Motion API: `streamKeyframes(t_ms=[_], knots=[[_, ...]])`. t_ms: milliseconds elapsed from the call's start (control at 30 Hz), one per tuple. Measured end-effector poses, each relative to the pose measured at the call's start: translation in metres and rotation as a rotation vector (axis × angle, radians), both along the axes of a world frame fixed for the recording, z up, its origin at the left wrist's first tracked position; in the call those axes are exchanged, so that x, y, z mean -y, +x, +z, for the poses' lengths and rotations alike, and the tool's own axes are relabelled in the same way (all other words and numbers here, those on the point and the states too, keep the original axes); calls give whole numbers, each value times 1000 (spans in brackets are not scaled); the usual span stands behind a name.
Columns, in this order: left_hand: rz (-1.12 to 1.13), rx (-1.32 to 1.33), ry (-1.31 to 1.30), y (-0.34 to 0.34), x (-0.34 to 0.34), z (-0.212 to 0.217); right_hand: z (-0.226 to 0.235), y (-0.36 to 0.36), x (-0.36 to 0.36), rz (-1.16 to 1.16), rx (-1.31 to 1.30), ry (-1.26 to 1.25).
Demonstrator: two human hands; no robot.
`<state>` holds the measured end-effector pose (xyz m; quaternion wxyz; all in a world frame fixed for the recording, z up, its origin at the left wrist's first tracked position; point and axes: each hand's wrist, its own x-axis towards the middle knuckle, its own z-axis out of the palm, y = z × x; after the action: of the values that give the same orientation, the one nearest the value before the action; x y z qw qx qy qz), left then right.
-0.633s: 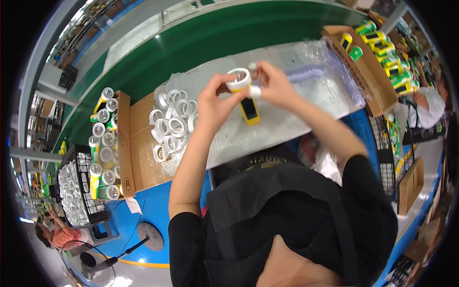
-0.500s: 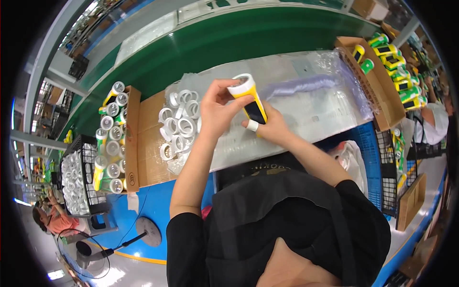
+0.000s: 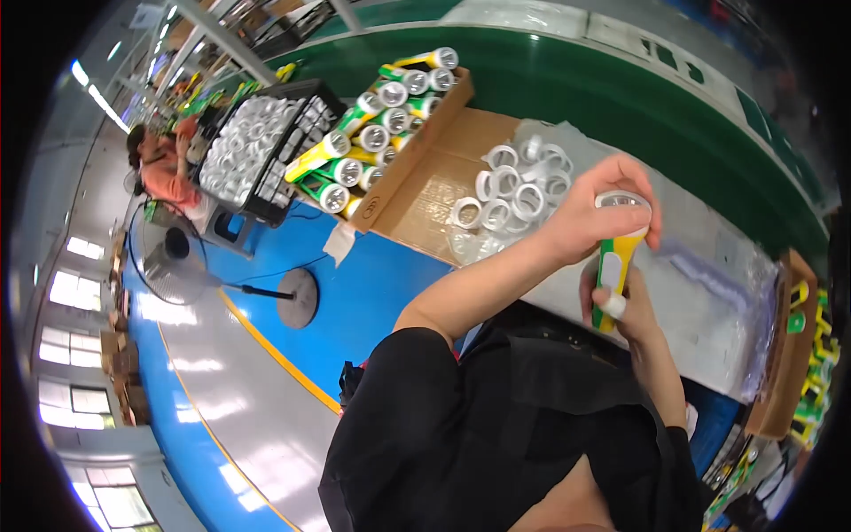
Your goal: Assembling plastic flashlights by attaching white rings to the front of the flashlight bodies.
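A yellow and green flashlight (image 3: pixel 613 262) with a white head stands nearly upright between my hands, head end up. My left hand (image 3: pixel 606 197) is closed round its white head, fingers behind and thumb across the near side. Lower down, my right hand (image 3: pixel 635 306) grips the body; a white wrap circles one of its digits. Left of my left hand, several loose white rings (image 3: pixel 528 202) lie on clear plastic film. Part of the flashlight's head is covered by my left fingers.
A cardboard box (image 3: pixel 417 151) packed with flashlights stands to the left. Beyond it are a black crate (image 3: pixel 275 182) full of white rings and a seated person (image 3: pixel 168 173). A fan (image 3: pixel 168 253) stands on the floor. Another flashlight box (image 3: pixel 780 355) is at the right.
The view has swung left, so the scene sits further right. The flashlight has turned: its green side shows instead of the black panel. My left fingers have wrapped round its head.
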<state>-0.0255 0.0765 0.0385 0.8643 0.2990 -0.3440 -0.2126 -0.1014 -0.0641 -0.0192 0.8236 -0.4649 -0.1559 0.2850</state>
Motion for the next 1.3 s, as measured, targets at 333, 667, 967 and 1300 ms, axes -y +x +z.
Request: streamKeyframes(t_ms=[333, 667, 967, 1300], knots=[[654, 345, 418, 13, -103, 36, 9, 88, -51, 184, 519, -273], [1883, 1054, 948, 128, -330, 56, 66, 280, -221, -220, 1246, -930], [1367, 1061, 1324, 114, -359, -4, 48, 336, -338, 168, 1561, -950], [1371, 272, 928, 124, -398, -30, 58, 296, -324, -91, 1632, -1132]])
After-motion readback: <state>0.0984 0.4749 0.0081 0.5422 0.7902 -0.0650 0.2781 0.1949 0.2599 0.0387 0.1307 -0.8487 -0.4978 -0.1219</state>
